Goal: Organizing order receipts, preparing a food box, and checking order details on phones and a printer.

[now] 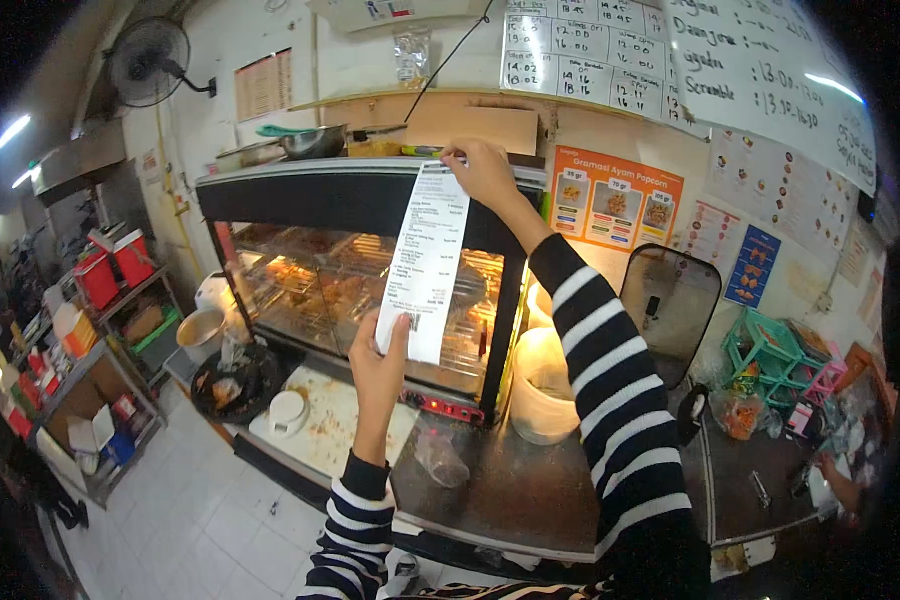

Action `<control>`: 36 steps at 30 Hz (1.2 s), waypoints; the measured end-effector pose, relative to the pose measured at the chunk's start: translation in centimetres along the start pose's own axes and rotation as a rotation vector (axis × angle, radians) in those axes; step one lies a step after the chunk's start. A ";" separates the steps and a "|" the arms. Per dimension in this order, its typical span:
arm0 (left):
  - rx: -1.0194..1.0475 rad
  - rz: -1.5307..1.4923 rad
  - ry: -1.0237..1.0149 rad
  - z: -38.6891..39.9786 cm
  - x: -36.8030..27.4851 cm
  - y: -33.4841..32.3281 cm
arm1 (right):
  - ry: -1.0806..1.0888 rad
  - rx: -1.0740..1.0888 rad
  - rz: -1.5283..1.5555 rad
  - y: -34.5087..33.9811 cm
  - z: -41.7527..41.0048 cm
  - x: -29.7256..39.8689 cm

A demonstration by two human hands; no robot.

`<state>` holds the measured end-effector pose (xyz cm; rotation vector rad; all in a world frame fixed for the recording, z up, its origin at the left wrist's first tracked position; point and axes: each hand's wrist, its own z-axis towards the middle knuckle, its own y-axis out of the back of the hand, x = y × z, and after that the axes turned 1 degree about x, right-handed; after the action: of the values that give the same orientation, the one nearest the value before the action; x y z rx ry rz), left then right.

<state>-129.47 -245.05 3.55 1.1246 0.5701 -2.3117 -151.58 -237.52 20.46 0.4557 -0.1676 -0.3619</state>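
A long printed paper receipt (427,255) hangs in front of a lit glass food warmer (270,195). With its thumb on the face of the slip, my left hand (379,360) pinches the lower left edge. My right hand (484,176) has the top edge, up by the warmer's roof. The paper is stretched nearly flat between the two hands and bears writing and a printed code. Behind it, fried food (337,292) lies on wire racks inside the warmer, partly hidden by the receipt.
Below the warmer are a white cutting board (322,427) strewn with crumbs, a white kitchen scale (288,412), a black pan (232,386) and a clear plastic cup (441,457). A pale bucket (544,386) stands right of the warmer. Green plastic baskets (769,349) crowd the right side.
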 end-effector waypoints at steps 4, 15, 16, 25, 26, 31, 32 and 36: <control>0.066 -0.076 0.078 2.0 1.5 1.4 | 0.048 0.003 -0.185 -1.2 -0.1 0.1; 0.219 -0.261 0.067 4.6 6.3 2.7 | 0.256 0.099 -0.614 -1.8 -1.6 3.7; 0.228 -0.265 0.073 4.6 6.7 2.7 | 0.261 0.091 -0.630 -2.1 -1.7 3.8; 0.319 -0.479 0.287 4.2 8.1 3.1 | 0.180 0.112 -0.398 -2.4 -1.6 4.2; 0.327 -0.499 0.296 4.1 8.1 3.1 | 0.187 0.088 -0.358 -2.3 -1.6 4.2; 0.342 -0.505 0.303 4.4 8.6 3.1 | 0.229 0.059 -0.389 -2.0 -2.1 4.3; 0.353 -0.499 0.325 4.5 8.8 3.1 | 0.192 0.077 -0.361 -2.0 -2.3 4.2; 0.370 -0.558 0.313 4.7 9.7 3.1 | 0.171 0.055 -0.293 -1.7 -2.6 3.7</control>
<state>-135.55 -252.55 -2.04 1.6967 0.6503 -2.8145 -148.05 -239.29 17.65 0.5646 0.0570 -0.6038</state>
